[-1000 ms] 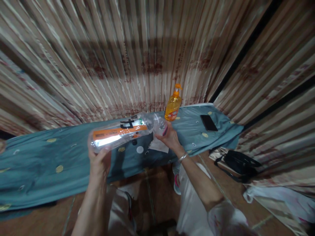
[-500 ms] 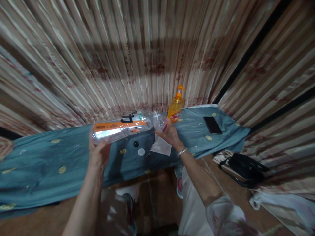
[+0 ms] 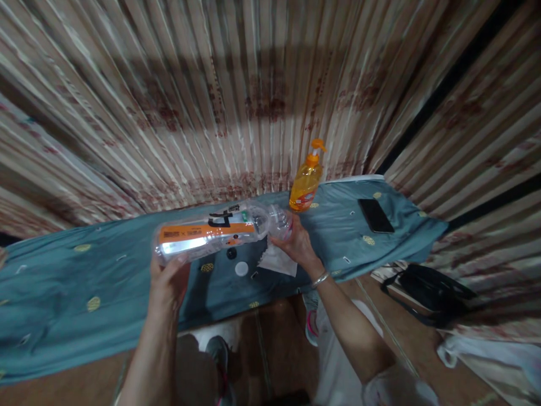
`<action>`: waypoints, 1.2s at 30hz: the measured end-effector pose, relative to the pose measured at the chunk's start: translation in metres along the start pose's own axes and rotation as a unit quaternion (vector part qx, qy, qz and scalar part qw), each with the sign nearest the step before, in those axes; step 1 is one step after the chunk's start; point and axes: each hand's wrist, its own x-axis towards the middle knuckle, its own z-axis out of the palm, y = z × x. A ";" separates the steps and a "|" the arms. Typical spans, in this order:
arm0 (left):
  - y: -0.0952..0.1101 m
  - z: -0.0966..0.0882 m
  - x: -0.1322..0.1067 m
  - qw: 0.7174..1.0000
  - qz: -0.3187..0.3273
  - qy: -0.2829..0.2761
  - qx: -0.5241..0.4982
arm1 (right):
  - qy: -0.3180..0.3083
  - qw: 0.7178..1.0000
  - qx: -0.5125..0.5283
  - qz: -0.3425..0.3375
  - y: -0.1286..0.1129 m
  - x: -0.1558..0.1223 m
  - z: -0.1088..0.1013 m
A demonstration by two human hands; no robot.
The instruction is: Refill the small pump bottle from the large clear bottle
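Note:
My left hand [image 3: 169, 279] is closed round the base end of a large clear plastic bottle [image 3: 198, 237] with an orange label. The bottle lies nearly level in the air, its neck end pointing right and slightly up. In my right hand [image 3: 301, 247] is a small clear plastic cup-shaped piece [image 3: 279, 220], gripped by its right end. The bottle's neck end overlaps this piece; whether it sits inside is hard to make out. Below them, on the blue cloth, lie a black round cap [image 3: 231, 254], a white disc [image 3: 241, 269] and a white tissue [image 3: 278, 260].
An orange pump bottle [image 3: 306, 185] stands behind my right hand, against a striped curtain [image 3: 262, 84]. To the right, a black phone [image 3: 376, 215] rests on the blue cloth [image 3: 122, 293]. A black bag [image 3: 426, 293] is on the floor at right.
The bottle's neck end and the clear cup-shaped piece have come together, closing the small gap between them. Both hands keep their hold. The view has shifted slightly.

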 end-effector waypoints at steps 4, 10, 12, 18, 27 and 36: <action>-0.002 -0.006 -0.006 1.000 -0.011 0.010 0.011 | -0.002 1.000 0.010 -0.015 0.002 -0.006 -0.002; 0.006 -0.019 -0.014 0.999 -0.011 0.008 0.051 | -0.009 1.000 0.011 -0.026 0.002 -0.013 -0.003; 0.009 -0.019 -0.017 0.997 0.017 0.017 0.072 | -0.009 1.000 0.012 -0.026 0.001 -0.014 -0.002; 0.014 -0.020 -0.022 0.993 0.049 0.010 0.102 | 0.004 0.999 -0.006 -0.033 -0.005 -0.017 0.000; 0.015 -0.033 -0.021 0.992 0.037 -0.005 0.118 | 0.018 0.998 -0.034 -0.058 -0.004 -0.020 0.003; 0.021 -0.015 -0.028 0.993 0.041 0.041 0.105 | 0.024 0.997 -0.049 -0.051 -0.006 -0.021 0.003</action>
